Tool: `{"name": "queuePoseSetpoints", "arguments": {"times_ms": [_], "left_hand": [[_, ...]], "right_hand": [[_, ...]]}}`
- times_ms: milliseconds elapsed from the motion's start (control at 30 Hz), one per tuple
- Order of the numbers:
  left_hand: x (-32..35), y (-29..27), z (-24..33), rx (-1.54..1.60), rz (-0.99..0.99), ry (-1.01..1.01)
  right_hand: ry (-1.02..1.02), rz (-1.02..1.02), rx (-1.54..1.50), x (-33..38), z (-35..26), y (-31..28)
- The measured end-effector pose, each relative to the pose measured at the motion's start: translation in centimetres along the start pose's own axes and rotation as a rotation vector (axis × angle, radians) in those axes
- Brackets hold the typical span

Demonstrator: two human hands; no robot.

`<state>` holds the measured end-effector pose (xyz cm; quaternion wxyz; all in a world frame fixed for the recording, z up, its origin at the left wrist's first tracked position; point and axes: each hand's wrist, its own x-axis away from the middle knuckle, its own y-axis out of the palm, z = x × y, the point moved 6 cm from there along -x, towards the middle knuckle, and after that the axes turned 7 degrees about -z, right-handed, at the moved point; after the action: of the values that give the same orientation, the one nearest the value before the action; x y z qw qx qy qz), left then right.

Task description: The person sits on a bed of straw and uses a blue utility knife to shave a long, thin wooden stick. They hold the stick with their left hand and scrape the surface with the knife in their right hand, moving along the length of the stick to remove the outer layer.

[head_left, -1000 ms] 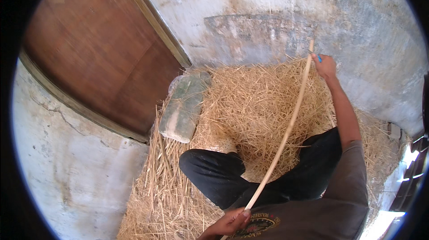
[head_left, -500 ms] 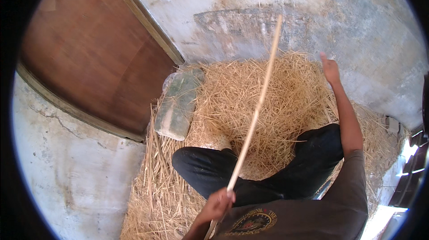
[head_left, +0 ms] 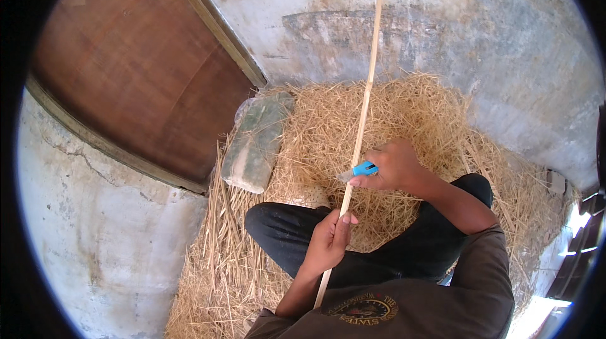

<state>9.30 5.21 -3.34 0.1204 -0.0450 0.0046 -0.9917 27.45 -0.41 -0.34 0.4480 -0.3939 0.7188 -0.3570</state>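
I sit cross-legged on a heap of straw [head_left: 410, 118]. My left hand [head_left: 329, 239] grips a long thin pale cane stick [head_left: 366, 86] near its lower part; the stick runs up and away toward the wall. Just above, my right hand [head_left: 391, 165] holds a small knife with a blue handle [head_left: 361, 170], its blade resting against the stick. My black trousers and brown shirt fill the lower right.
A clear plastic bag with greenish contents [head_left: 255, 143] lies on the straw to the left. A brown wooden door [head_left: 139, 80] with a frame stands at the upper left. Rough grey concrete wall [head_left: 473, 36] rises behind, and concrete floor [head_left: 95, 244] lies at the left.
My right hand came back from the stick's far end to its middle with the knife. The stick swung from leaning right to nearly upright, and my left hand slid higher on it.
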Motion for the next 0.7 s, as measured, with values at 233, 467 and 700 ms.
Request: {"name": "queuePoseSetpoints", "arguments": {"times_ms": [233, 467, 700], "left_hand": [[0.2, -0.8, -0.9, -0.054, 0.038, -0.026], [1.3, 0.4, 0.1, -0.053, -0.028, -0.076], [2.8, 0.4, 0.0, -0.053, -0.069, -0.105]], "right_hand": [[-0.027, -0.045, 0.061, 0.6, -0.6, 1.1], [0.272, 0.047, 0.05, -0.7, 6.0, 1.3], [0.048, -0.011, 0.061, 0.1, 1.5, 1.0]]}}
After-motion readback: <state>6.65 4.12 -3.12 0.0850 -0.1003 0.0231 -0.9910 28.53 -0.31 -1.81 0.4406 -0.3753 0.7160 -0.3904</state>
